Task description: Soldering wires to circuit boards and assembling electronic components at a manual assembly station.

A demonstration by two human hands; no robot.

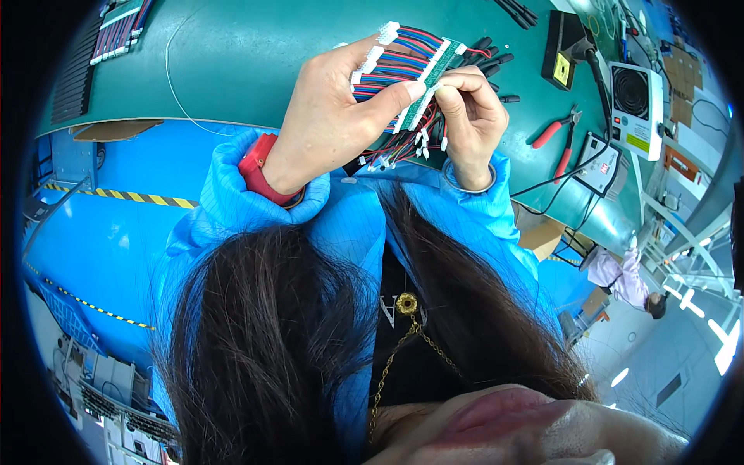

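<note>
My left hand point(329, 116) is closed around a narrow green circuit board point(443, 60), its thumb pressing on the board. Rows of red, blue and black wires point(416, 40) run from one side of the board to white plugs point(366, 63) under my left fingers. At the board's other edge, my right hand point(474, 124) pinches a small white connector, mostly hidden by the fingertips. Thin wires with small white connectors point(422, 141) hang below the board between my hands. Black tube-shaped parts point(490, 62) lie on the green bench just beyond my right hand.
On the green bench point(248, 54), red-handled cutters point(559, 141) lie to the right, near a soldering iron stand point(561, 50), a white fan unit point(635, 101) and a small control box point(598, 164). More wired boards point(120, 35) sit far left. Another person point(620, 277) is at lower right.
</note>
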